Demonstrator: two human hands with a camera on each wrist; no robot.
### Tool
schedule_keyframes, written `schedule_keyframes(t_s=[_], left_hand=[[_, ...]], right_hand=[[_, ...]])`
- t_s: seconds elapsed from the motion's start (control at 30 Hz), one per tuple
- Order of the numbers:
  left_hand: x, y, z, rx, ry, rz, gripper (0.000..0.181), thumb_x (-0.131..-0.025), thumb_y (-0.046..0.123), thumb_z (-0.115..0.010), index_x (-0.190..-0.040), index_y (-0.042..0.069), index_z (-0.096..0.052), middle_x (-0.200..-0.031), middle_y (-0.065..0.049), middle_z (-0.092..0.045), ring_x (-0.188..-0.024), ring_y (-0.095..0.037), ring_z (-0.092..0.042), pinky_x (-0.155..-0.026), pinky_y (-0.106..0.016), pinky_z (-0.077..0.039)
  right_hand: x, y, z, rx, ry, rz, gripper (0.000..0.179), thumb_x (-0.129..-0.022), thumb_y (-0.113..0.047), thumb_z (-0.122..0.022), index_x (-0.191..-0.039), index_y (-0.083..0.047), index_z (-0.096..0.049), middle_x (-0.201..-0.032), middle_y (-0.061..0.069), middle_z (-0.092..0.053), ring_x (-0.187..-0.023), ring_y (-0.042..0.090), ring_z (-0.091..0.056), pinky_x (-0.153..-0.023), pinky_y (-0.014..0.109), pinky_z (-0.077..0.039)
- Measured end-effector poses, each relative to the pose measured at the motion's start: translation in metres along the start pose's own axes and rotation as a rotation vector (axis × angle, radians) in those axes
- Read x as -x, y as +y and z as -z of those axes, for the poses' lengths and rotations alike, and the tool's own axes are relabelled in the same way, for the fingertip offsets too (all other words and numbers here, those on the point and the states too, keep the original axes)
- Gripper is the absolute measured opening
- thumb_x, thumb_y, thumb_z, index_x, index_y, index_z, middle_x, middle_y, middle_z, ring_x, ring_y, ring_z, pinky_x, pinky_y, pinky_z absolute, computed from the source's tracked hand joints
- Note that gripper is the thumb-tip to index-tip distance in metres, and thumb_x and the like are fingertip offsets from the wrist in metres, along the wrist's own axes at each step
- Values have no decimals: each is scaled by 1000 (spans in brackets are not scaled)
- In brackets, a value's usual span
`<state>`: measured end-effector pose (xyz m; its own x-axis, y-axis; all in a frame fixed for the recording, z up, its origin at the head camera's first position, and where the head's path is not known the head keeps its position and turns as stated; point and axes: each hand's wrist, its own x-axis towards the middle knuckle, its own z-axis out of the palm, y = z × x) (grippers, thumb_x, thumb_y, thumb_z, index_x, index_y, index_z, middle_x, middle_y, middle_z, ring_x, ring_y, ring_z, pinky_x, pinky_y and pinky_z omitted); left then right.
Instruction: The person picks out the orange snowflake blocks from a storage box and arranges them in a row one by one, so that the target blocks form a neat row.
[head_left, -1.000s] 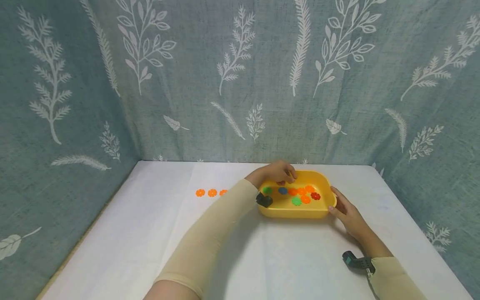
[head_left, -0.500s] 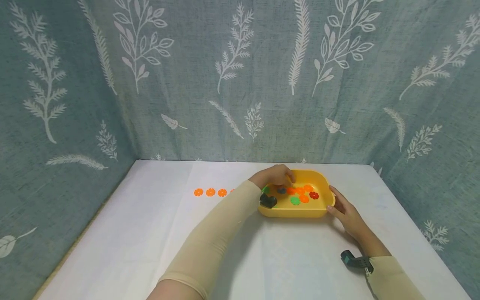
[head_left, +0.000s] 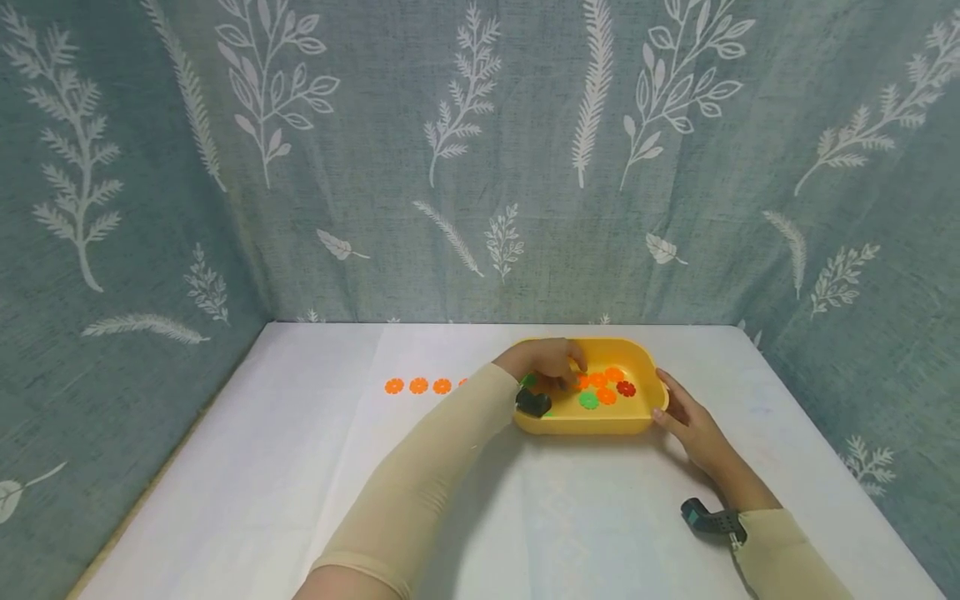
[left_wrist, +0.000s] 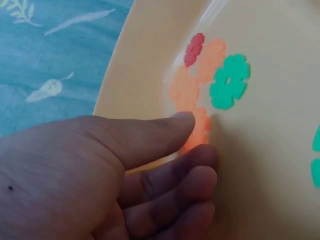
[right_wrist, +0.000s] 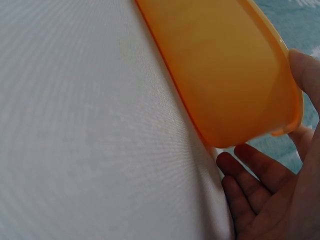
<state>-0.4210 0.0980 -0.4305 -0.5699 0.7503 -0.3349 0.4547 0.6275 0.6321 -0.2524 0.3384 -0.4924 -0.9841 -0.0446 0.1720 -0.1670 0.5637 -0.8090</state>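
Observation:
My left hand (head_left: 551, 360) reaches into a yellow plastic tray (head_left: 592, 425). In the left wrist view, its thumb and loosely bent fingers are close to an orange flower-shaped piece (left_wrist: 201, 127); I see nothing held. Near them in the tray lie a green flower piece (left_wrist: 237, 80), a red one (left_wrist: 194, 50) and further orange ones. The hand hides part of the tray's left side. My right hand (head_left: 693, 425) holds the tray's right end. In the right wrist view, one fingertip lies on the rim and other fingers bend beside the orange-looking wall (right_wrist: 225, 90).
Several orange flower pieces (head_left: 418, 386) lie in a row on the white table (head_left: 225, 467), left of the tray; my left sleeve partly covers the row's right end. A leaf-patterned teal cloth (head_left: 390, 275) hangs behind the table and along its sides.
My left hand has dipped lower into the tray, and the blue flower piece seen earlier is now hidden behind it. My right hand stays at the tray's end. The head view has shifted slightly.

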Motion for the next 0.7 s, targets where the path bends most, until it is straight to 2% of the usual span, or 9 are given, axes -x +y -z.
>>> schedule_keyframes(t_s=[0.2, 0.33, 0.57, 0.7], left_hand=[[-4, 0, -1, 0, -16, 6, 27, -88, 10, -72, -113, 9, -64, -75, -6, -59, -53, -14, -51, -50, -25, -46], [-7, 0, -2, -79, 8, -5, 22, -85, 7, -74, -105, 8, -64, -79, -4, -59, -54, -11, -50, -51, -24, -44], [-13, 3, -3, -96, -6, 69, 18, -84, 4, -73, -98, 8, -61, -77, -6, -56, -47, -14, -47, -46, -26, -43], [-15, 6, -3, -129, -8, 83, 22, -82, 5, -76, -97, 9, -60, -77, -5, -54, -49, -14, -49, -47, -25, -43]], right_hand=[[0, -3, 0, -11, -1, -5, 74, -99, -30, -58, -157, -17, -15, -158, 20, -16, -136, 47, -29, -102, 55, -31], [-1, -2, -1, -20, -4, -5, 74, -99, -31, -58, -157, -18, -15, -159, 19, -17, -137, 45, -30, -102, 53, -31], [-2, 4, -1, -16, 0, 5, 73, -99, -30, -57, -157, -21, -15, -159, 17, -17, -138, 45, -29, -103, 54, -31], [-1, 5, 0, -11, 2, 6, 73, -99, -31, -57, -157, -20, -15, -159, 18, -17, -137, 45, -30, -103, 55, -31]])
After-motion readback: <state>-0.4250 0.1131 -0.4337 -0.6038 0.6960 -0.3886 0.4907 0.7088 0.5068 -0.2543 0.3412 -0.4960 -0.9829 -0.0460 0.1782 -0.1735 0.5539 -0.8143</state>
